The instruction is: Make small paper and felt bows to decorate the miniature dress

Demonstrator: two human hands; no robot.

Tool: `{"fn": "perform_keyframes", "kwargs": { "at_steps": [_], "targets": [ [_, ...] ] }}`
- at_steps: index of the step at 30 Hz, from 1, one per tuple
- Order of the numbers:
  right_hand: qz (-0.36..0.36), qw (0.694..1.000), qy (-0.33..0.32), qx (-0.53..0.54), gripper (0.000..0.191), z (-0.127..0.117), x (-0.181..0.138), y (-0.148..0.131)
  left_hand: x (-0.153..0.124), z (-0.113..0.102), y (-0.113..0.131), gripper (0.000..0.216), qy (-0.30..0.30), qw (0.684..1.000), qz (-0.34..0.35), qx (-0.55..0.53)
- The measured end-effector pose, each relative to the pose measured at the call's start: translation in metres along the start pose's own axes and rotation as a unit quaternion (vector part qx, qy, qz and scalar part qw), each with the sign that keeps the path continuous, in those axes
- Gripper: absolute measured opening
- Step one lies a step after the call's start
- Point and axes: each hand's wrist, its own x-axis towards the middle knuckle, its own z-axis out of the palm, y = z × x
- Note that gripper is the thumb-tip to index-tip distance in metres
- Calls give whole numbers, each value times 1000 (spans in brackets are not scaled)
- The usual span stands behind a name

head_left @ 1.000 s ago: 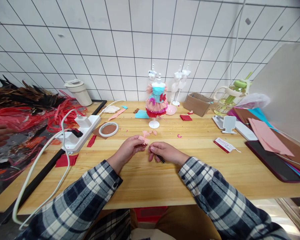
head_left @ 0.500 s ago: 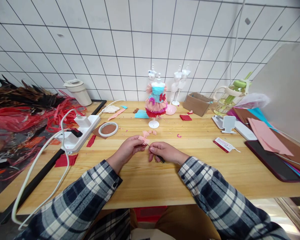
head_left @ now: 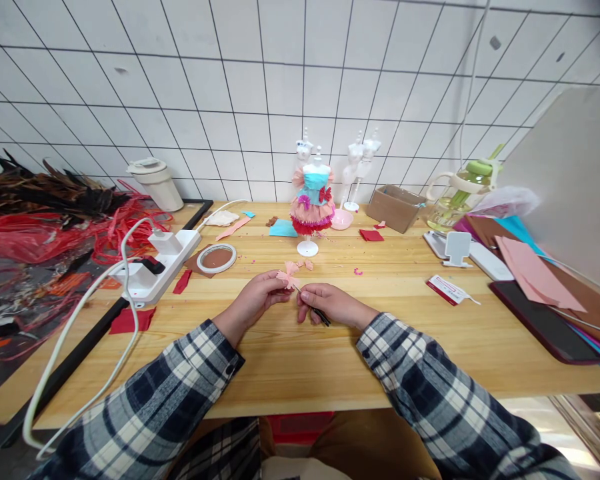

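My left hand (head_left: 258, 298) pinches a small pink paper bow (head_left: 289, 275) just above the wooden table (head_left: 410, 320). My right hand (head_left: 330, 303) is closed around a thin dark tool (head_left: 319, 314) whose tip touches the bow. Both hands meet at the table's middle, close to the front edge. Behind them stands a small mannequin in a blue and pink dress (head_left: 311, 200) on a white base. Pink scraps (head_left: 305, 265) lie near that base.
A white power strip (head_left: 157, 263) with a cable lies to the left, next to a round mirror (head_left: 217, 258) and red scraps (head_left: 129, 320). Red fibres and dark feathers (head_left: 45, 213) fill the far left. A cardboard box (head_left: 395, 207), bottle (head_left: 455, 193), phone stand (head_left: 457, 248) and coloured sheets (head_left: 540, 273) sit right.
A hand at the far left edge has gone out of view. My own hands have barely moved; the tool has shifted slightly against the bow.
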Motion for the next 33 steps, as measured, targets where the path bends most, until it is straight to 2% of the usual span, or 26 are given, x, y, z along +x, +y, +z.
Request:
{"fn": "perform_keyframes", "kwargs": {
  "at_steps": [11, 33],
  "targets": [
    [-1, 1000, -9, 8, 48, -1, 0, -1, 0, -2, -1, 15, 2, 1000, -1, -9],
    [5, 1000, -15, 11, 40, -1, 0, -2, -2, 2, 1, 14, -5, 1000, -2, -4]
  ]
}}
